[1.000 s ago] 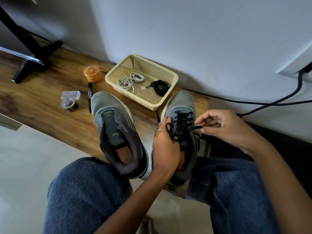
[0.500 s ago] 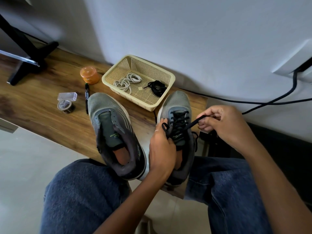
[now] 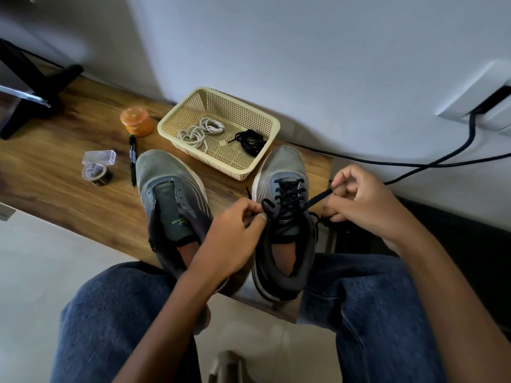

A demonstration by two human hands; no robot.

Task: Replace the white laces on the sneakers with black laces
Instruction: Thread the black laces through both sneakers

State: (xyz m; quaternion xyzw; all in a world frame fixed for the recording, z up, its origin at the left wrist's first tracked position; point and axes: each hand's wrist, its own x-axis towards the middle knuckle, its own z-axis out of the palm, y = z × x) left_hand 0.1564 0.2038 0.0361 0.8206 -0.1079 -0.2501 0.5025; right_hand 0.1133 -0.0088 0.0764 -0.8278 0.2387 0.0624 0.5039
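Pinched between the thumb and fingertips of my right hand (image 3: 359, 200) is one end of the black lace (image 3: 318, 200), drawn taut so it runs slantwise from the upper eyelets of the right sneaker (image 3: 282, 217) out and away toward the right. My left hand (image 3: 229, 239) has its fingers curled, thumb and forefinger nipping the other part of the same lace at the left edge of the eyelets. That sneaker lies lengthwise away from me, toe toward the wall and heel at my knees, already criss-crossed in black. Just beside it on the left, and parallel to it, the left sneaker (image 3: 171, 200) points the same way, its toe leaning slightly left, with bare eyelets and the tongue exposed. Both rest on the wooden bench (image 3: 55, 172). Beyond the toes sits a cream basket (image 3: 265, 156) holding coiled white laces (image 3: 201, 131) on its left side and a bundled black lace (image 3: 250, 140) on its right. Farther left lie a black marker (image 3: 132, 158), an orange jar (image 3: 136, 124) and a roll of tape (image 3: 95, 172).
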